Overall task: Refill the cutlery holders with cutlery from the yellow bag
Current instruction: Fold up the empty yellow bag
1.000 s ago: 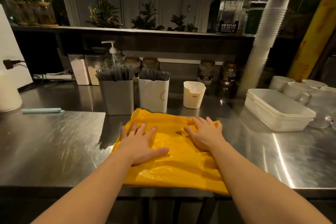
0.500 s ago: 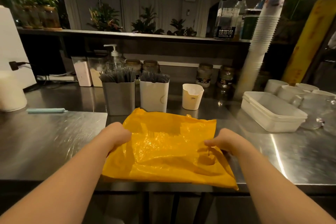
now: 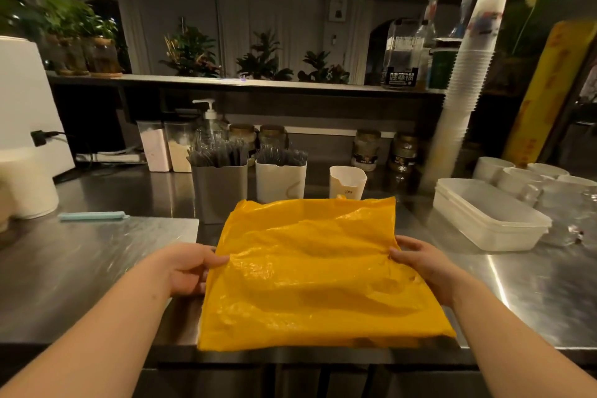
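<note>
A flat yellow plastic bag (image 3: 316,271) lies on the steel counter (image 3: 97,255), its near edge at the counter's front. My left hand (image 3: 189,268) pinches the bag's left edge, thumb on top. My right hand (image 3: 420,263) grips the right edge the same way. Behind the bag stand two cutlery holders: a grey one (image 3: 219,186) and a white one (image 3: 280,179), both packed with dark wrapped cutlery. Whatever the bag holds is hidden.
A small white cup (image 3: 347,182) stands right of the holders. Stacked clear lidded boxes (image 3: 487,213), white mugs (image 3: 523,176) and a tall stack of cups (image 3: 458,97) fill the right. A teal clip (image 3: 92,216) and a white appliance (image 3: 22,126) sit left. Jars line the back.
My hands left the top of the bag, went out to its side edges and took hold there. The bag now looks spread wider and lifted slightly at the sides.
</note>
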Available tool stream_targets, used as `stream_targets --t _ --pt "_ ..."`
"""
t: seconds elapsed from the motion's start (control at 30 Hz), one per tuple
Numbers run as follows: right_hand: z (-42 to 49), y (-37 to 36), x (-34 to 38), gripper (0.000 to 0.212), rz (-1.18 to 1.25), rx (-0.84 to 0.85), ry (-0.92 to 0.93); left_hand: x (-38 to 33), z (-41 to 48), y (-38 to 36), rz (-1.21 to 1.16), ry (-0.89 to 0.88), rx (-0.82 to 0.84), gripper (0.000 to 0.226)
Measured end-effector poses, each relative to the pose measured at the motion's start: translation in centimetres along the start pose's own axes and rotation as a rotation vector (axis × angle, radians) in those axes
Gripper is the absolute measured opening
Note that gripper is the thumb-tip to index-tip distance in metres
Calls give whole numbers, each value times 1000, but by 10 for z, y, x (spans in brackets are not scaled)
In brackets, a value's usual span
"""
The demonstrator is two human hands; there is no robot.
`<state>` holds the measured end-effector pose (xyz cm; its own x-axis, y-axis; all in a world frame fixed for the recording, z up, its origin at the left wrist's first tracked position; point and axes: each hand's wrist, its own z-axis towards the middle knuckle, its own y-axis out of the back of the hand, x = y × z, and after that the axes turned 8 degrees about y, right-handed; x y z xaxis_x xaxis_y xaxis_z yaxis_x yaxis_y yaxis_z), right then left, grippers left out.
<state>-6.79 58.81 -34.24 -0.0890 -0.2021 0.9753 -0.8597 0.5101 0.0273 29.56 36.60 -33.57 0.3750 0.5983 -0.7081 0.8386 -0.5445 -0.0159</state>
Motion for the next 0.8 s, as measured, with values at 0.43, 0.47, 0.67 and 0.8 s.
stream_targets --t 0.43,0.47,0.67,0.8 --pt "-6 -7 -1 43 21 -14 76 -1 -2 1 221 -353 -113 35" --pt "-4 -10 -1 36 -33 -12 113 -2 -5 0 195 -352 -102 28" --pt "-14 -5 1 42 -425 190 317 -13 -25 -12 423 -487 -201 24" --pt "-29 9 22 68 -471 102 399 -37 -63 -21 509 -613 -89 37"
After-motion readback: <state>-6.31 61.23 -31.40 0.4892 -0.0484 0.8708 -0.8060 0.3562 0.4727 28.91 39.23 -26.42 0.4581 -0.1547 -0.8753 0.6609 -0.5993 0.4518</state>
